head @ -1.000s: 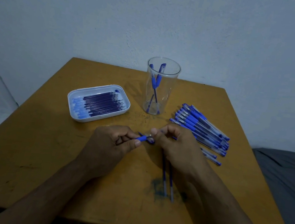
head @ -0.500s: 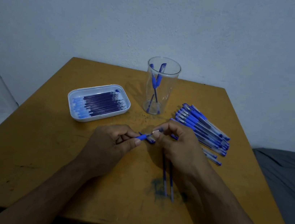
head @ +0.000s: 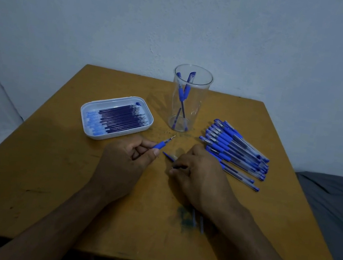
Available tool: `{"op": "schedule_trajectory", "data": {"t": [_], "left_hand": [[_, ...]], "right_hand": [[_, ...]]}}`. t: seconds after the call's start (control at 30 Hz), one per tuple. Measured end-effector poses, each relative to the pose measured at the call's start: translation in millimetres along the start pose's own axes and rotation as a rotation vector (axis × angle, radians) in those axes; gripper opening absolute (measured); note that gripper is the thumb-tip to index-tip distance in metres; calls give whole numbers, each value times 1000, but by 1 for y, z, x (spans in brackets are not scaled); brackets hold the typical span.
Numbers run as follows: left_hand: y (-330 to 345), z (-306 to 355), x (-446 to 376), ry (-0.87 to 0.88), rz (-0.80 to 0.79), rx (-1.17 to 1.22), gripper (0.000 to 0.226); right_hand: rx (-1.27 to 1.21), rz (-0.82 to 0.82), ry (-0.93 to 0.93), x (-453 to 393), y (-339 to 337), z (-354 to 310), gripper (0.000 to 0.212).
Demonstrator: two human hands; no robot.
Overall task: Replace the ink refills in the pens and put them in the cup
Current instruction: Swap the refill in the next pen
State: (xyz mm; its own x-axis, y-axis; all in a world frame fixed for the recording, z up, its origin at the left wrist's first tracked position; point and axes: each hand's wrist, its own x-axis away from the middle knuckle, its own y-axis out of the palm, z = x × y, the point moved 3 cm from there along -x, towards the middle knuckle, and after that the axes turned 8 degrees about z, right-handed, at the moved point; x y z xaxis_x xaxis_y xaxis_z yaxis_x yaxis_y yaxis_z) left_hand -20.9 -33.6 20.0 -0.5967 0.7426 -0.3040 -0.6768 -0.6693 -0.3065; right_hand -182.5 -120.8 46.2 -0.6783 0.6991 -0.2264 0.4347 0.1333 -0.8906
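My left hand (head: 126, 161) grips a pen (head: 162, 144) by its blue grip, with the tip pointing up and right toward the clear cup (head: 199, 116). Two pens stand in that cup. My right hand (head: 201, 178) rests low on the table, its fingertips curled and pinching a small dark piece (head: 177, 167) that is too small to identify. A blue pen cap (head: 168, 156) lies on the table between my hands. A white tray (head: 148, 113) at the left holds several refills.
A pile of several blue pens (head: 235, 152) lies right of the cup. Two thin blue refills (head: 197, 221) lie under my right wrist near an ink stain. The wooden table (head: 50, 168) stands against a wall, with grey cloth (head: 331, 207) at the right.
My hands have separated. The right hand left the pen's tip and dropped down and right toward the table. The left hand kept the pen, whose tip now shows.
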Motion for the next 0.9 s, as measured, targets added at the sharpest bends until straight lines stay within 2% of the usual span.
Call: {"op": "schedule_trajectory", "data": {"t": [0.23, 0.5, 0.57, 0.63, 0.67, 0.73, 0.77, 0.9], "left_hand": [[1, 1, 1, 38, -25, -42, 15], [0, 3, 1, 47, -13, -62, 15], [0, 4, 1, 37, -11, -50, 13], [0, 5, 2, 52, -23, -40, 12], [-1, 6, 3, 61, -33, -33, 11], [-1, 7, 5, 76, -60, -18, 13], [-1, 7, 6, 92, -76, -21, 15], [-1, 9, 7, 145, -104, -56, 26]], "right_hand": [[81, -81, 34, -3, 3, -3, 30], [89, -110, 33, -2, 0, -1, 33], [53, -71, 53, -2, -3, 2, 33], [-133, 56, 140, 0, -9, 5, 29], [-314, 111, 218, 1, -11, 6, 25], [-732, 112, 372, 3, -10, 4, 18], [-845, 97, 413, 4, -10, 2, 16], [-930, 131, 443, 3, -4, -2, 15]]}}
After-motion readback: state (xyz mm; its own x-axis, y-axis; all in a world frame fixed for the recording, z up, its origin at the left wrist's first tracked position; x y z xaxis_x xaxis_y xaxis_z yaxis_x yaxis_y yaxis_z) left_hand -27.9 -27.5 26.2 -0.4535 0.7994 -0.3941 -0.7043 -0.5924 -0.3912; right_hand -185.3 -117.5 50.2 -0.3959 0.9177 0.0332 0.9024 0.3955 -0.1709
